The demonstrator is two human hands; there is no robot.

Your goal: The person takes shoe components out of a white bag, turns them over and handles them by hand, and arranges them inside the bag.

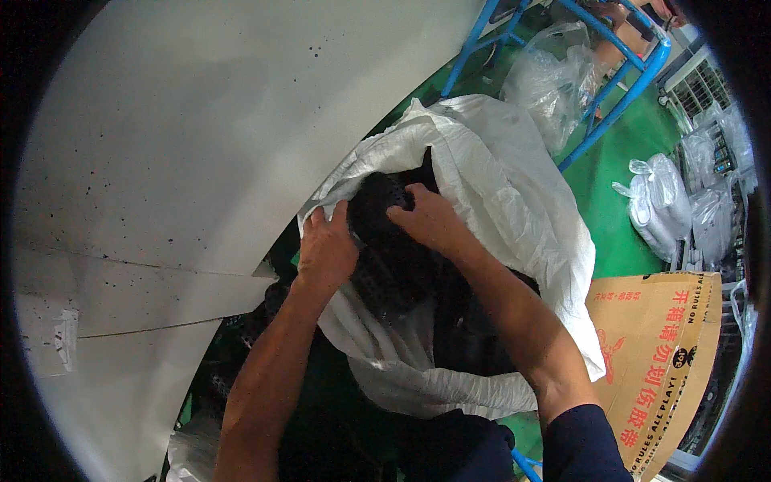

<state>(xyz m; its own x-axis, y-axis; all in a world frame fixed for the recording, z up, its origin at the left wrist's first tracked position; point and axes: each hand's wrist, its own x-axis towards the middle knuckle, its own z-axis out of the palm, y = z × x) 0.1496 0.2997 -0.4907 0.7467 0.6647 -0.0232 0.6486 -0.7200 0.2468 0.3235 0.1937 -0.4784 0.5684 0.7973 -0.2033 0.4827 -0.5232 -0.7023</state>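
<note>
A large white woven sack (522,201) lies wide open in front of me, with dark black material heaped inside it. One rounded black bundle (381,213) sits at the sack's far left side; its surface looks rough, and its kind cannot be made out. My right hand (434,218) grips this bundle from the right, thumb and fingers bent into it. At the sack's left rim, my left hand (328,247) is closed, its fingertips at the white fabric and right beside the bundle. More black material fills the sack's lower part, beneath my right forearm.
A big pale panel (185,136) with black specks borders the left. Blue metal tubing (618,96) stands at the far right, by a clear plastic bag (554,76). Tied white bags (657,201) lie on the green floor (594,189). A printed cardboard box (634,321) is near right.
</note>
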